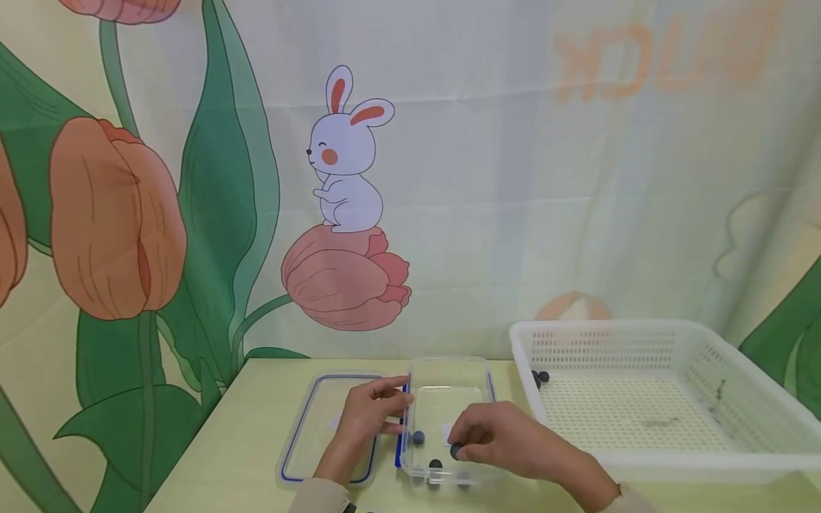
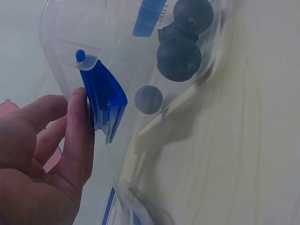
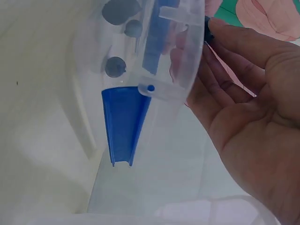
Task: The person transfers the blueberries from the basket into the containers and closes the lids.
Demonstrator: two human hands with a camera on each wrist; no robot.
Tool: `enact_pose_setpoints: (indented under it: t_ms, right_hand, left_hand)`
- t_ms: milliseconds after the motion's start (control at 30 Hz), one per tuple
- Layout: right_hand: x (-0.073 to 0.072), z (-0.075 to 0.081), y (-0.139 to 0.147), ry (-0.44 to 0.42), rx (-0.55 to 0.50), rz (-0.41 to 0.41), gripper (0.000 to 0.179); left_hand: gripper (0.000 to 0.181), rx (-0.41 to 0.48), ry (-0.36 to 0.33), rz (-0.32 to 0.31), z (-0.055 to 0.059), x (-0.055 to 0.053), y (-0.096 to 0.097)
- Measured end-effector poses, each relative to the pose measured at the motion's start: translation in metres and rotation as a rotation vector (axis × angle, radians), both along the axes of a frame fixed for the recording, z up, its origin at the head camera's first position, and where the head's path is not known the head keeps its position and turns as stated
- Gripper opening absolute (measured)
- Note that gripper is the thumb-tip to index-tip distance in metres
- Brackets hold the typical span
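A clear plastic container with blue latches stands on the table, several dark blueberries on its floor. My left hand is at the container's left side and holds its rim beside a blue latch. Over the container's right part, my right hand pinches one dark blueberry between thumb and fingertips. That berry is partly covered by the fingers in the right wrist view.
A clear lid with a blue seal lies left of the container, partly behind my left wrist. At the right stands a white perforated basket with a few dark berries in its left corner. A printed curtain hangs behind the table.
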State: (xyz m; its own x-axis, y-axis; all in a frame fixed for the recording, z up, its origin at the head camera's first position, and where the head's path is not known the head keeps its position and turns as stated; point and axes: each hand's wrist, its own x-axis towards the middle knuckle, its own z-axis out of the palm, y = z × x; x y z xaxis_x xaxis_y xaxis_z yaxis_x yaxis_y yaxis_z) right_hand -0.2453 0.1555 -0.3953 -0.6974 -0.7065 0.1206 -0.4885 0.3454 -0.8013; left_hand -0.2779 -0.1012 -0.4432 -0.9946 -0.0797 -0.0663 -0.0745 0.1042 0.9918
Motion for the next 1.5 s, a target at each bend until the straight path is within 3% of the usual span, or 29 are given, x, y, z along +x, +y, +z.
enact_pose_setpoints:
  t_ms: [533,767,967,1333,1500]
  right_hand:
    - [0.000,-0.006,-0.004,0.053,0.057,0.040,0.007]
    - [0.001,0.000,-0.003,0.067,0.067,0.028,0.009]
    - [0.005,0.015,0.003,0.047,0.050,-0.010,0.011]
    - [0.004,0.061,0.038,0.229,-0.024,-0.021,0.012]
    - [-0.005,0.085,0.057,0.220,0.026,-0.102,0.014]
  left_hand:
    - [0.040,0.010,0.008,-0.007,-0.001,0.000,-0.001]
    - [0.040,0.014,0.013,-0.007,0.001,0.000,-0.002]
    - [0.040,0.000,-0.001,-0.003,0.000,-0.001,-0.001]
    - [0.040,-0.007,0.003,-0.011,-0.001,0.000,0.000]
    - [0.040,-0.012,0.000,0.000,-0.001,-0.001,0.000]
